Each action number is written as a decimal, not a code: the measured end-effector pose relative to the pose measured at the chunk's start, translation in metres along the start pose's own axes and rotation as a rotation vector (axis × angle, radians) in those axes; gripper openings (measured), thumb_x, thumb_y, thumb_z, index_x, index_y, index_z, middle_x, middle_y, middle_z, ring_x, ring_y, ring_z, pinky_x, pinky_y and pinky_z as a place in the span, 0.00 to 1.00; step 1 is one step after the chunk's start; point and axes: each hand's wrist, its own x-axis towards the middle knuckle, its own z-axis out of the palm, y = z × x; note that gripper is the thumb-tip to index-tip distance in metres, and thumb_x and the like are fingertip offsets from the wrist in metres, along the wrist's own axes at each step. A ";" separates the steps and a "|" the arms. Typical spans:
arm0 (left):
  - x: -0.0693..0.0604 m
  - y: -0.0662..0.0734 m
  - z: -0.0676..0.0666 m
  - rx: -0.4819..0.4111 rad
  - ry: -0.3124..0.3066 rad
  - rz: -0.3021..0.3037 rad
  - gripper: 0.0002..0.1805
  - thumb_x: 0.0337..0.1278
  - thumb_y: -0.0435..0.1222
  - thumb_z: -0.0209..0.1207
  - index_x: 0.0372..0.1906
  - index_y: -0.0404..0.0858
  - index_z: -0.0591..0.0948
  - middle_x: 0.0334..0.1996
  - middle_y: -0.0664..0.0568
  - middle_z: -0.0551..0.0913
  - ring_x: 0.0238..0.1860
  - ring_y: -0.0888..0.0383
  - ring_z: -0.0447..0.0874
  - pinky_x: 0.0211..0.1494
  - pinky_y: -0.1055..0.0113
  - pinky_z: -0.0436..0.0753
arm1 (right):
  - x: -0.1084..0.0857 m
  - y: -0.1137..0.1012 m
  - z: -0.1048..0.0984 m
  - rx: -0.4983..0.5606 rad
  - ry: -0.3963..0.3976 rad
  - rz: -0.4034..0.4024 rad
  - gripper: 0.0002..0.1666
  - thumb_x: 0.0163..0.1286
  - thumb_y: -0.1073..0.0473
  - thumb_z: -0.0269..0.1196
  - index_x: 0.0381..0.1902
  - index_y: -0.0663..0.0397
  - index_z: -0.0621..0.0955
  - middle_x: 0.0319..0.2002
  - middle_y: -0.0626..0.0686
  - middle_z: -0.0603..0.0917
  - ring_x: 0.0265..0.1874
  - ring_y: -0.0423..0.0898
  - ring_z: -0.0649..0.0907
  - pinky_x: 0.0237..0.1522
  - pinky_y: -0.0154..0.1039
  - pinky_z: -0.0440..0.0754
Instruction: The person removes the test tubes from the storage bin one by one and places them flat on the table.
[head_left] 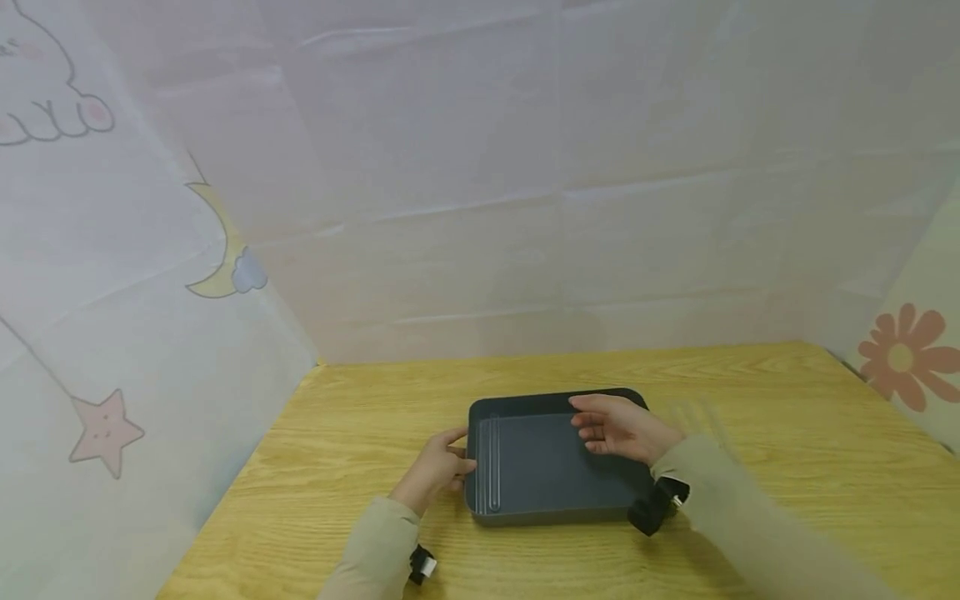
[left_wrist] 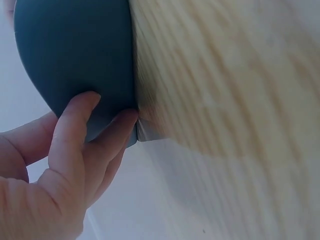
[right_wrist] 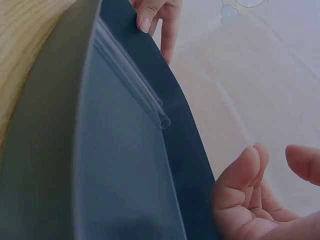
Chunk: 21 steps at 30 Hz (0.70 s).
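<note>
A dark grey rectangular tray (head_left: 543, 462) sits on the wooden table. Clear tubes (head_left: 494, 467) lie side by side along its left inner wall; the right wrist view shows the rounded end of one tube (right_wrist: 164, 120). My left hand (head_left: 438, 467) grips the tray's left wall, thumb over the rim and fingers against the outside. Over the tray's right part hovers my right hand (head_left: 618, 429), fingers loosely bent, with nothing held. In the right wrist view that hand (right_wrist: 255, 205) has its thumb and fingers apart beside the tray wall.
Faint pale streaks (head_left: 697, 421) show on the table just right of my right wrist, too blurred to identify. The wooden table (head_left: 360, 417) meets a pale printed cloth wall (head_left: 480, 250) at the back and at both sides.
</note>
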 end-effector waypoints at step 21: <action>0.000 -0.002 -0.004 -0.040 -0.030 0.010 0.36 0.58 0.17 0.55 0.72 0.26 0.58 0.48 0.33 0.79 0.34 0.53 0.84 0.30 0.66 0.82 | 0.017 0.006 0.022 0.017 0.027 0.050 0.17 0.76 0.56 0.53 0.57 0.58 0.68 0.37 0.51 0.79 0.34 0.44 0.79 0.37 0.38 0.79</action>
